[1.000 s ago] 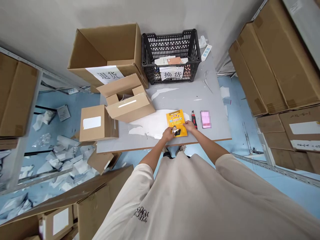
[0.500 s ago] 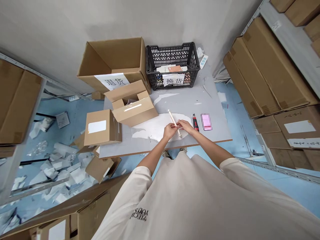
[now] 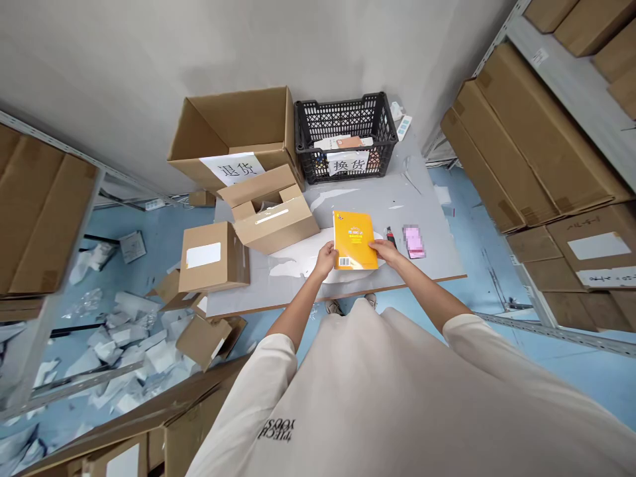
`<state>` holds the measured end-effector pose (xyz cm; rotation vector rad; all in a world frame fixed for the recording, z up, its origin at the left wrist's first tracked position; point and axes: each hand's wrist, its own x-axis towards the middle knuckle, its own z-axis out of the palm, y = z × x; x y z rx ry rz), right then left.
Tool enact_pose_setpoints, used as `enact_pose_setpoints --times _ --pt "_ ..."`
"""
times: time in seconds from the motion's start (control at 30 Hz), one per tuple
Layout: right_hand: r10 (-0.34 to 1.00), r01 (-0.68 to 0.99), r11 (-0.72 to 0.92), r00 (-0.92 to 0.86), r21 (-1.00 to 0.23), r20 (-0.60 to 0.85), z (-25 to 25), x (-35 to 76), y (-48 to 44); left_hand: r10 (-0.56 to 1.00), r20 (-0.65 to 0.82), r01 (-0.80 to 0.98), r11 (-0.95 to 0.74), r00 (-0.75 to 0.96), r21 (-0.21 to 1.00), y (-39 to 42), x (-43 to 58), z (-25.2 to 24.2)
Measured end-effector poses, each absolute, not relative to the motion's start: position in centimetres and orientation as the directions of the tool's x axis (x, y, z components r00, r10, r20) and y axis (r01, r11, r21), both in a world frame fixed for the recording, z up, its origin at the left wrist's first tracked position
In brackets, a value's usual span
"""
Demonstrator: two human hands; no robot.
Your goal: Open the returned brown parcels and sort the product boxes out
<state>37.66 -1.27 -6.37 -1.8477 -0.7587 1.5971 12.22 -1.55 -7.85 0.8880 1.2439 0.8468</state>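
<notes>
A yellow book [image 3: 355,242] with a barcode at its lower left corner faces up between my hands. My left hand [image 3: 326,259] grips its left edge, and my right hand [image 3: 385,252] pinches the right edge. Beneath it lies a torn white sheet [image 3: 293,262] on the grey table [image 3: 233,300]. Just beyond my right fingers is a red and black utility knife [image 3: 391,236], partly covered by that hand. A pink pixelated item [image 3: 414,241] lies to the right of the knife.
Left of the book stand an open carton [image 3: 278,225] and a closed carton [image 3: 206,262]. Behind are a large open box [image 3: 236,122] with a paper sign and a black plastic crate [image 3: 346,136] holding packages. Stacked cartons [image 3: 527,146] fill the right shelf; paper scraps [image 3: 134,338] litter the floor.
The book was held edge-on as a thin pale strip; now its yellow cover faces up. My hands have moved apart to its opposite sides. The view has shifted slightly.
</notes>
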Motion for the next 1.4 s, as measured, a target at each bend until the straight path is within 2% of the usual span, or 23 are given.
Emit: enact_pose_setpoints --times 0.17,0.3,0.37,0.43,0.53,0.7,0.83,0.97,1.1,1.2,1.3,1.4 --pt "0.8 -0.047 -0.581 0.152 -0.812 -0.581 -5.3 37.9 -1.0 0.878 -0.471 0.077 0.465 0.081 0.882 -1.1 11.9 -7.9" --pt "0.88 -0.062 -0.454 0.129 -0.889 -0.458 -3.9 37.2 -0.9 0.9 -0.423 0.265 0.436 -0.107 0.86 -0.6 12.8 -7.4" --pt "0.906 -0.012 -0.411 0.106 -0.912 -0.41 -3.2 36.6 -0.9 0.906 -0.417 0.213 0.421 -0.067 0.882 -0.3 13.9 -6.8" --pt "0.917 0.049 -0.395 0.081 -0.918 -0.39 -2.5 35.9 -0.9 0.89 -0.449 0.056 0.446 0.077 0.893 -0.2 15.0 -6.1" --pt "0.94 0.129 -0.339 0.025 -0.932 -0.339 -1.5 35.1 -1.1 0.875 -0.454 -0.095 0.473 0.171 0.876 -0.2 16.4 -4.9" --pt "0.977 0.346 -0.111 -0.133 -0.932 -0.165 -0.4 33.8 -2.5 0.894 -0.416 -0.159 0.441 0.165 0.883 -0.4 16.8 -4.2" --pt "0.965 0.412 -0.035 -0.224 -0.911 -0.139 -0.7 33.3 -3.5 0.887 -0.459 -0.193 0.46 0.053 0.867 -0.4 16.1 -4.9" --pt "0.974 0.432 -0.097 -0.143 -0.897 -0.174 -2.1 34.7 -3.4 0.879 -0.474 -0.18 0.474 0.046 0.862 -0.3 15.0 -5.6" --pt "0.957 0.416 -0.277 0.038 -0.866 -0.288 -3.6 37.1 -2.8 0.873 -0.481 -0.169 0.488 0.079 0.856 -0.4 13.7 -5.4" --pt "0.901 0.285 -0.431 0.088 -0.856 -0.425 -4.1 37.7 -2.4 0.883 -0.45 -0.193 0.468 0.132 0.862 -0.5 12.6 -4.9" --pt "0.826 0.112 -0.562 0.019 -0.819 -0.564 -3.9 37.4 -2.3 0.895 -0.426 -0.25 0.446 0.132 0.859 -0.5 11.5 -4.5" --pt "0.811 0.037 -0.584 -0.015 -0.811 -0.584 -3.5 36.9 -2.5 0.884 -0.452 -0.277 0.466 0.118 0.84 -0.4 10.5 -4.4"
